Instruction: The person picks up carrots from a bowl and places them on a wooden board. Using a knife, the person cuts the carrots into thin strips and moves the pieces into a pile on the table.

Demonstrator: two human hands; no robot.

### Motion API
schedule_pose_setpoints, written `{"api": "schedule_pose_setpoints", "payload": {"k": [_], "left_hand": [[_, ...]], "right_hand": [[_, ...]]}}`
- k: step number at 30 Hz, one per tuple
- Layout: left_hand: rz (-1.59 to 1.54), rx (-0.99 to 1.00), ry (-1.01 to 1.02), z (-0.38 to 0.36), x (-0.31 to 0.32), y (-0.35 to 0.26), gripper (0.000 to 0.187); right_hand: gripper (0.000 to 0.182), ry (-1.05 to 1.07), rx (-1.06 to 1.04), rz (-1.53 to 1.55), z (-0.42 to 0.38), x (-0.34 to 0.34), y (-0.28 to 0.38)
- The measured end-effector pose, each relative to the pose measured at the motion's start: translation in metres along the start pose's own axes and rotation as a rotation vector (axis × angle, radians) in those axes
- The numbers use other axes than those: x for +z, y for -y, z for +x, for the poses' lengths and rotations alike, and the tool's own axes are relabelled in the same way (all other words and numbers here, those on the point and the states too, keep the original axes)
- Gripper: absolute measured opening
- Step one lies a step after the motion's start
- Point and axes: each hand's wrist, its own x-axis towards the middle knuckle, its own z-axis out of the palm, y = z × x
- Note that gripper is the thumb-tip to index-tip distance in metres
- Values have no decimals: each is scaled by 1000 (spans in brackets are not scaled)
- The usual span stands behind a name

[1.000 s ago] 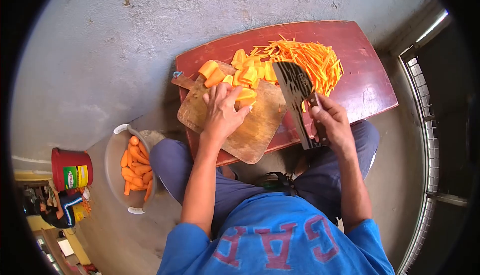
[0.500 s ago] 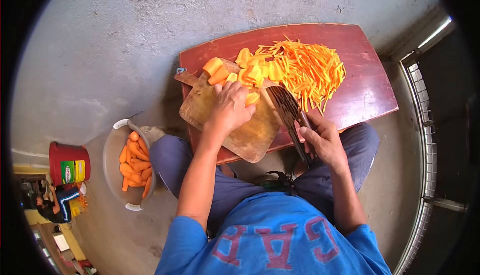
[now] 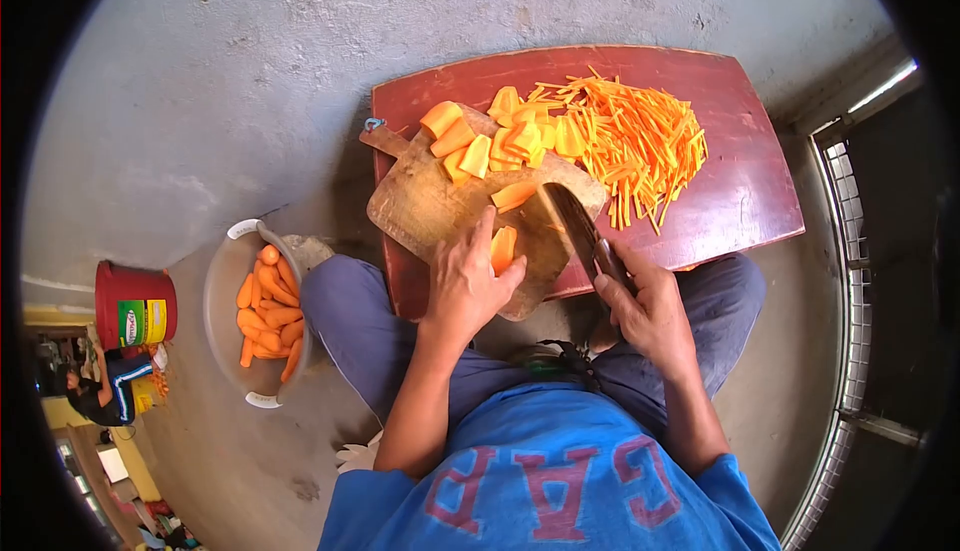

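A wooden cutting board [image 3: 410,201] lies on the red table [image 3: 745,186]. My left hand [image 3: 467,281] is over the board's near-left part, with thumb and fingers apart around a carrot piece [image 3: 503,250]; it may touch that piece. My right hand [image 3: 645,306] is wrapped round the handle of a dark-bladed knife [image 3: 575,216], whose blade points up and left over the board's right side. Another carrot slice [image 3: 514,195] lies between the left fingertips and the blade. Several thick carrot pieces [image 3: 455,138] sit at the board's far side, beside a heap of carrot sticks [image 3: 640,141].
On the floor at the left stands a grey basin [image 3: 217,301] of whole carrots [image 3: 268,311]. Beyond it are a red bucket [image 3: 108,306] and another person [image 3: 100,399]. My bent legs are under the table's near edge; a metal grille [image 3: 855,321] is at the right.
My left hand has moved back toward me from the far carrot pieces, and a carrot piece now lies between its thumb and fingers. The knife blade appears more edge-on.
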Motion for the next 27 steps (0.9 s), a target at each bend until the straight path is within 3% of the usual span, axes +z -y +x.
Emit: {"api": "schedule_pose_setpoints", "payload": {"k": [4,6,8,9,12,13,16,18,27], "left_hand": [[-363,-206,234,-5,-19,-10,68],[-351,-141,196,-6,-10,-6,62],[-308,-71,153,-11,-6,-4,55],[-267,-28,130,-11,-6,-5,52],[-242,7,70,-15,-2,-5,46],[-251,5,55,-16,1,-4,45],[-269,-12,66,-16,5,-7,43],[-236,-13,88,-17,7,-11,42],[-234,136,46,-17,1,-1,40]], "right_hand": [[31,7,-4,-17,22,16,-8],[43,77,-30,2,35,24,-10],[44,181,-51,88,46,30,-3],[43,139,-199,-6,46,30,0],[44,95,-57,-46,33,20,7],[43,28,-202,-97,29,21,0],[28,97,-106,-67,10,16,15],[32,207,-105,-60,6,16,7],[49,198,-177,-119,4,14,-1]]}}
